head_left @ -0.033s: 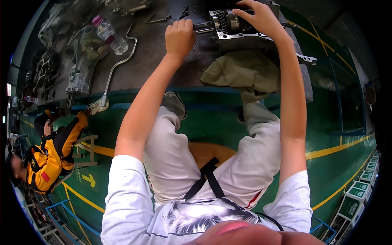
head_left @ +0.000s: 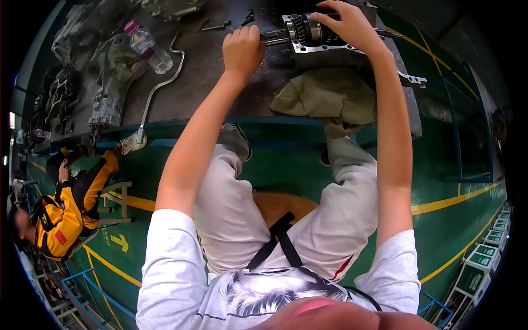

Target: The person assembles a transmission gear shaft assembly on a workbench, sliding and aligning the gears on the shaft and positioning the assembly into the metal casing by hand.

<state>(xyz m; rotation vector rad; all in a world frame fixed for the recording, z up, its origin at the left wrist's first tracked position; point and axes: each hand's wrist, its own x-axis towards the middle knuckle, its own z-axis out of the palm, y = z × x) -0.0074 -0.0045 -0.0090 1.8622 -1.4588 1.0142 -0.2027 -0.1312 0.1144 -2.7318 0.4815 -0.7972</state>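
A gear shaft point(head_left: 312, 29) with toothed gears lies in an open metal gearbox housing point(head_left: 324, 48) at the far edge of my view. My left hand point(head_left: 243, 50) is closed round the splined shaft end that sticks out to the left of the housing. On the right, my right hand point(head_left: 352, 26) grasps the gears from above, thumb on the near side and fingers reaching over the far side. Part of the gears is hidden beneath that hand. Just in front of the housing, a crumpled olive cloth point(head_left: 324, 98) hangs over the table's near edge.
On the metal table point(head_left: 192, 99) are a bent metal wrench bar point(head_left: 159, 85), a plastic bottle point(head_left: 149, 48), loose bolts point(head_left: 215, 26) and more metal housings point(head_left: 107, 82) at left. A seated person point(head_left: 71, 212) in orange and black is beyond the table's left part.
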